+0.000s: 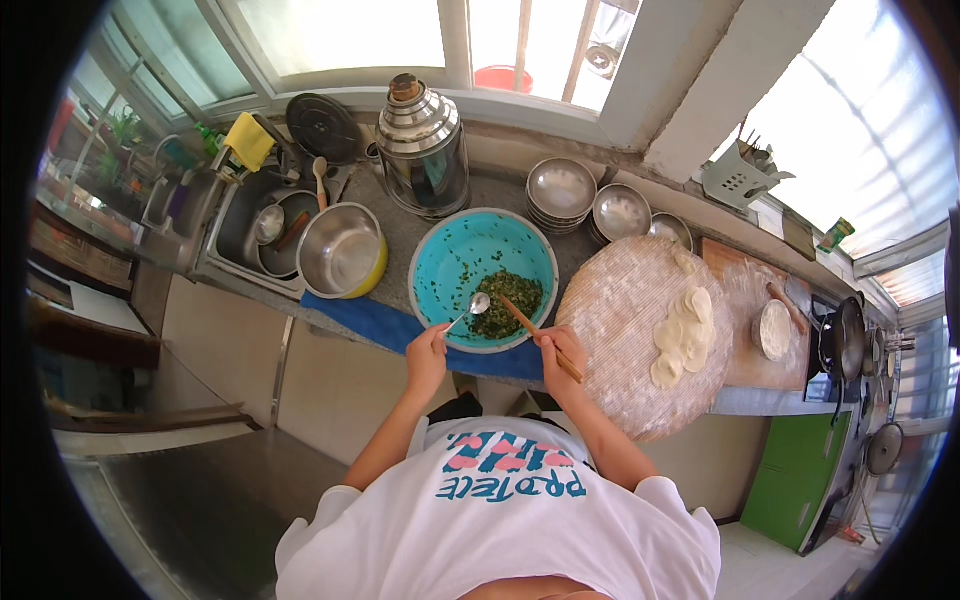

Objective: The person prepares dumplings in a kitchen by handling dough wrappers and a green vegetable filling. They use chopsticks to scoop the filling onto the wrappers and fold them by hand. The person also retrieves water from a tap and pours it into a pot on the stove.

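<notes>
A turquoise basin (440, 262) stands at the counter's front, with chopped green filling (518, 293) gathered on its right side and bits stuck to its wall. My left hand (427, 356) is closed around the handle of a metal spoon (480, 302), whose bowl is over the filling. Wooden chopsticks (518, 315) slant from my right hand (562, 352), closed on them at the basin's right rim, and their tips reach the filling. Right of the basin lies a round, floured reed board (612, 300), bearing overlapping pale dough wrappers (686, 335).
A metal pot (340, 250) sits left of the basin, a steel thermos flask (422, 150) behind it. Stacked metal bowls (561, 188) stand behind the board. Farther right are a floured wooden board (740, 345) with a bowl of flour (772, 330), and a black wok (845, 340).
</notes>
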The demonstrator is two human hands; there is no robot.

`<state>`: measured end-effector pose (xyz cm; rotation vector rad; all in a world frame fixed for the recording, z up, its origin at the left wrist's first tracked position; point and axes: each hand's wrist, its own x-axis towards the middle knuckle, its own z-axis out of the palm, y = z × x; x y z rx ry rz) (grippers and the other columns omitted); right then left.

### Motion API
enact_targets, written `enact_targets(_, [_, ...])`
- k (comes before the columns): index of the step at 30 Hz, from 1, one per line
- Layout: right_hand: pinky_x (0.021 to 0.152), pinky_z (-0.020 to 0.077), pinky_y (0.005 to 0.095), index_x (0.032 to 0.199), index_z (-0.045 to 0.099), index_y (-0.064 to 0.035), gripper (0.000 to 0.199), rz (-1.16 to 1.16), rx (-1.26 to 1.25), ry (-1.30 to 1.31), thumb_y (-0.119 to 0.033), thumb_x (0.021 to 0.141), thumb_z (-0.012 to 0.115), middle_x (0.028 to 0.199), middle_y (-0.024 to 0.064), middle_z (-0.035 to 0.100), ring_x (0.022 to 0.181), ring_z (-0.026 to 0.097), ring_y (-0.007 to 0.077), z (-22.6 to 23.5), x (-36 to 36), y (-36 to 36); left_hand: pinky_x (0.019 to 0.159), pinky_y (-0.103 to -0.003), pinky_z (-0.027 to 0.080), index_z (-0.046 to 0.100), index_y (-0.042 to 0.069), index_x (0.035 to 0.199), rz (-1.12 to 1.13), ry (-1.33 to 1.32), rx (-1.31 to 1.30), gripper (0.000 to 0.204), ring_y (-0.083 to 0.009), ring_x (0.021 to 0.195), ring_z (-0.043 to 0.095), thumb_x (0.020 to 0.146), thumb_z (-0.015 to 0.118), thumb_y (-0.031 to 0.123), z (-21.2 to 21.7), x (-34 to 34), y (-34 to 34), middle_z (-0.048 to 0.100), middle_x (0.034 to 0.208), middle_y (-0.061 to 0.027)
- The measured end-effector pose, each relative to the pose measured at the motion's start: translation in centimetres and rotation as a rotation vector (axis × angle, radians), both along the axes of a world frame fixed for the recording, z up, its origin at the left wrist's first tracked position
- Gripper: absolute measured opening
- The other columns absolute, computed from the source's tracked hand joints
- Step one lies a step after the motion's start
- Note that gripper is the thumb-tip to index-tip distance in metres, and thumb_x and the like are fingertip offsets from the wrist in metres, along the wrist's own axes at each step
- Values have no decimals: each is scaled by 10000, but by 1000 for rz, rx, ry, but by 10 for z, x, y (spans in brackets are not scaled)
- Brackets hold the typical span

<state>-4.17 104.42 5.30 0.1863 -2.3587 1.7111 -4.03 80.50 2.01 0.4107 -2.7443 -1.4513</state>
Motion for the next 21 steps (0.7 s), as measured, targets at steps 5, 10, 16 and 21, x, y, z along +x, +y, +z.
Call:
enact_targets(5, [807,544,300,951,611,75,182,18,-223,-106,-54,957,484,942,132,585,870,640,214,4,2,6,629,-367,444,677,28,1053,-43,118,-131,207,-286,691,570,917,524,53,1,4,0,581,811,-152])
enact_targets(10, [891,543,327,999,589,89,221,77,-381,-235,-89,982,458,1000,125,557,947,631,224,-5,5,6,641,-362,439,667,24,1063,-61,119,-103,213,-288,715,565,905,523,24,0,6,0,565,838,-148])
enact_targets(16, [919,529,330,1026,584,94,267,150,-558,-344,-144,992,469,1029,132,564,1014,617,239,-7,15,-11,599,-293,400,586,30,1183,27,111,181,282,-162,654,487,918,492,13,-27,6,-4,521,782,-56])
enact_targets(21, [946,511,325,1090,573,80,312,58,-879,-498,-200,1003,466,1116,145,588,1056,610,255,-39,19,-8,556,-212,345,519,-11,1225,157,-145,823,286,-84,627,407,949,463,40,-20,6,-9,505,780,-22])
